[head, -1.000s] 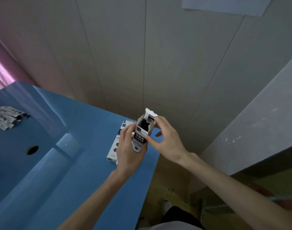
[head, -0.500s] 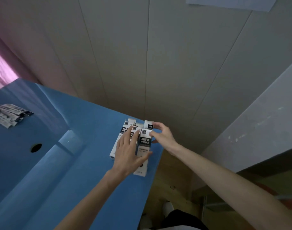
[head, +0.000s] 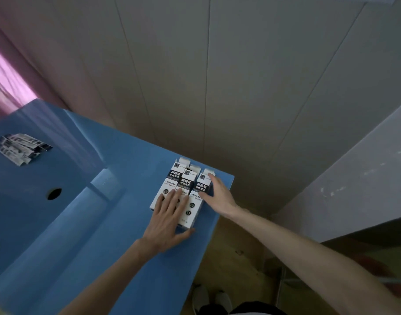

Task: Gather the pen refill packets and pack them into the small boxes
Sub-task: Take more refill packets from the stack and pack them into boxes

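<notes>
Three small black-and-white boxes lie side by side near the far right corner of the blue table [head: 104,235]: a left box [head: 171,181], a middle box [head: 186,183] and a right box [head: 200,192]. Their top flaps point away from me. My left hand [head: 168,220] lies flat with spread fingers across the near ends of the left and middle boxes. My right hand [head: 218,194] rests against the right side of the right box, fingers extended. A pile of pen refill packets [head: 20,147] lies far off at the table's left.
A round hole [head: 54,193] is cut in the table surface left of centre. The table's right edge [head: 214,223] runs just beside the boxes, with wooden floor below. A grey panelled wall stands behind, and a pink curtain [head: 3,73] hangs at far left.
The box I held upright in both hands now lies on the table beside the other two. Both hands have opened and rest on the row of boxes.
</notes>
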### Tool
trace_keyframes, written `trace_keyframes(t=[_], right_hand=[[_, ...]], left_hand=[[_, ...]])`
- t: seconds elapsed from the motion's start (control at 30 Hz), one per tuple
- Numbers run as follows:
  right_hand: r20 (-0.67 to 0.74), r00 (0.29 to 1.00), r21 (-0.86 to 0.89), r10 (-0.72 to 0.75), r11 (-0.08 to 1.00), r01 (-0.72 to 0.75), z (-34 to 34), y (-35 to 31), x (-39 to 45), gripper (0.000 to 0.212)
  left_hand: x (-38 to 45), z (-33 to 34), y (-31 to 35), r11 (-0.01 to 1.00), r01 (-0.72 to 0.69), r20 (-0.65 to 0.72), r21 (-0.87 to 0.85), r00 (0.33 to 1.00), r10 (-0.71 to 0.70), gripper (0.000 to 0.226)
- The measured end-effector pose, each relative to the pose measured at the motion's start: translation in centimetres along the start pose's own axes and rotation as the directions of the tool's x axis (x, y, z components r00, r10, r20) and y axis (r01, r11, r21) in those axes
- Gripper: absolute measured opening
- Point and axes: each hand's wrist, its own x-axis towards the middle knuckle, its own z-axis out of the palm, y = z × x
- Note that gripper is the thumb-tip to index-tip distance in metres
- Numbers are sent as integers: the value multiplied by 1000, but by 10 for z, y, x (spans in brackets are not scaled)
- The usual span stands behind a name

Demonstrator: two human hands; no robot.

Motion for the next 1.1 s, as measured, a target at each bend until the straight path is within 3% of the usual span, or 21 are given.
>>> trace_keyframes(t=[0.17, 0.67, 0.77, 0.9, 1.1], right_hand=[[10, 997, -31, -83, 996, 83, 7, 1, 0, 76], [-9, 998, -97, -63, 993, 62, -1, 11, 9, 90], [-49, 993, -166, -106, 981, 96, 4, 9, -1, 85], [-102, 974, -267, -200, 949, 166, 16, -5, -16, 73], [-163, 965, -390, -205, 912, 128, 56, -34, -38, 69]], left_hand=[[0, -5, 1, 1000, 20, 11, -25, 1000, -19, 105], [0, -14, 2, 997, 35, 158, 66, 986, -45, 115], [-3, -22, 6, 999, 32, 85, 44, 996, -36, 116], [-15, -34, -10, 998, 65, -2, 27, 998, -65, 102], [-55, -44, -78, 981, 155, 23, 113, 987, -158, 94]])
